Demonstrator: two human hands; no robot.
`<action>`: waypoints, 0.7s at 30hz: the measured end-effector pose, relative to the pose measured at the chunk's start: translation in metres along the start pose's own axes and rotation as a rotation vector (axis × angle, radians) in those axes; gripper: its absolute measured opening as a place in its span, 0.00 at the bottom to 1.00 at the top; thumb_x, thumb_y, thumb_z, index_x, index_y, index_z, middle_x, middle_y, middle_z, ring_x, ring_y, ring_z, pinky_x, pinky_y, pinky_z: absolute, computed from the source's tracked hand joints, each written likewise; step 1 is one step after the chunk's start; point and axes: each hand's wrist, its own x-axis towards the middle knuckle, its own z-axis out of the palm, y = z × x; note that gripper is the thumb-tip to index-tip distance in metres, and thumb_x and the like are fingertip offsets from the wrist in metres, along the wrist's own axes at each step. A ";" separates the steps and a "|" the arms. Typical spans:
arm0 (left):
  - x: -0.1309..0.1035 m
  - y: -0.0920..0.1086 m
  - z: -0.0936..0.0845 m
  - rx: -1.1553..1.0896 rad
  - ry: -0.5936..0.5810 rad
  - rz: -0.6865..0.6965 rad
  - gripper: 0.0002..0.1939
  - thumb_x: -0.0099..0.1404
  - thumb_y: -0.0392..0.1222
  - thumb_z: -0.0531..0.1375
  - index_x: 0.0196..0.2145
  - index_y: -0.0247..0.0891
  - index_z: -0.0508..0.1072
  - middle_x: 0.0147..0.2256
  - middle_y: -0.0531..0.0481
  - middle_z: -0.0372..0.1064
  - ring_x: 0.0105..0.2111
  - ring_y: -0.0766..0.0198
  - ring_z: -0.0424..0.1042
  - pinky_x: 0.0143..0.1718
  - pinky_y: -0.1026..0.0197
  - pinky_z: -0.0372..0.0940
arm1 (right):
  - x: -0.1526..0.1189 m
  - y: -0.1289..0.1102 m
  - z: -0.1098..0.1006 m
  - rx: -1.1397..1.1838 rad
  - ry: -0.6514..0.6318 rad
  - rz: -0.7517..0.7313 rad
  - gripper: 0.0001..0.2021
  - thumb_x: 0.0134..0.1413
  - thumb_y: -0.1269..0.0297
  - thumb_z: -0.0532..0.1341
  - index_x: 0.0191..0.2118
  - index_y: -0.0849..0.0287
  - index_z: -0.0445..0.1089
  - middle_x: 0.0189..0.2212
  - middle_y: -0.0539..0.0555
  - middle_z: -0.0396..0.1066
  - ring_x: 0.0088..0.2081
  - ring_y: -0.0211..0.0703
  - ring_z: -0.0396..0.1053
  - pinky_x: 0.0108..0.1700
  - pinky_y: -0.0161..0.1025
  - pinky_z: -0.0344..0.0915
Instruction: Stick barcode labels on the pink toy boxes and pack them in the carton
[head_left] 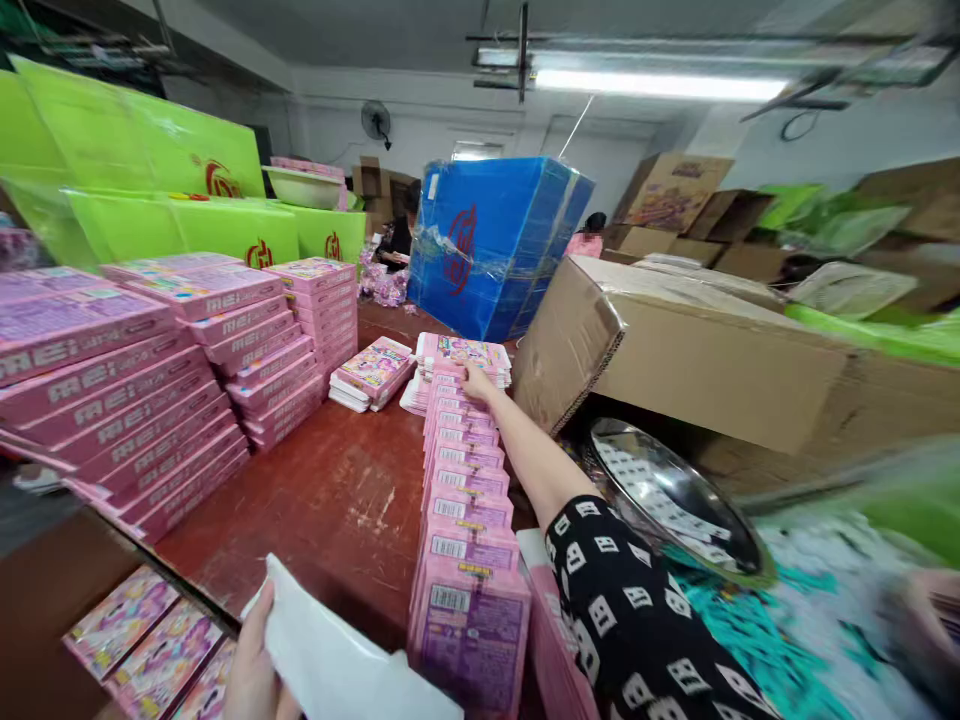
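Observation:
My left hand (259,660), low in the view, is closed on a white sheet or packet (337,640). My right hand (474,382) reaches forward to the far end of a long row of overlapping pink boxes (472,620). Its fingers touch the boxes there; whether they grip one is hard to tell. Just behind that hand lies a pile of flat pink-and-white cartons (469,352). Another small pile of pink cartons (375,368) rests to its left on the red table (337,500).
Tall stacks of pink boxes (135,400) line the left side. An open carton (45,590) holds more boxes at lower left. A blue bin (487,240) stands beyond the table; a cardboard box (705,340) and metal tray (667,500) are at right. People sit farther back.

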 end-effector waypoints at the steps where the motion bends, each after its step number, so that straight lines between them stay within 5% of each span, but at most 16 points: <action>1: 0.002 0.000 0.000 0.002 0.000 0.006 0.21 0.58 0.23 0.57 0.44 0.43 0.75 0.32 0.60 0.78 0.23 0.71 0.75 0.29 0.73 0.70 | 0.001 0.001 -0.003 -0.006 0.021 -0.003 0.17 0.61 0.66 0.62 0.55 0.60 0.65 0.50 0.57 0.69 0.46 0.46 0.71 0.48 0.49 0.71; 5: 0.005 0.000 0.000 0.018 -0.003 0.012 0.19 0.57 0.25 0.59 0.44 0.42 0.75 0.29 0.59 0.78 0.20 0.69 0.74 0.30 0.71 0.72 | 0.006 0.003 -0.015 -0.038 0.054 0.020 0.15 0.62 0.64 0.62 0.53 0.60 0.67 0.55 0.58 0.66 0.52 0.49 0.68 0.51 0.51 0.69; 13: 0.010 -0.002 -0.006 0.025 -0.061 0.022 0.21 0.52 0.28 0.64 0.43 0.42 0.73 0.27 0.58 0.77 0.27 0.60 0.79 0.32 0.67 0.74 | 0.011 -0.008 -0.021 -0.070 -0.034 0.108 0.12 0.63 0.61 0.61 0.48 0.62 0.70 0.46 0.56 0.71 0.44 0.44 0.72 0.46 0.46 0.72; 21: 0.007 0.001 0.000 -0.010 -0.066 -0.012 0.10 0.58 0.28 0.60 0.37 0.38 0.76 0.25 0.55 0.77 0.22 0.63 0.77 0.28 0.68 0.73 | -0.007 -0.033 -0.030 -0.005 0.125 0.170 0.18 0.59 0.69 0.63 0.55 0.62 0.66 0.54 0.60 0.67 0.52 0.51 0.69 0.53 0.53 0.68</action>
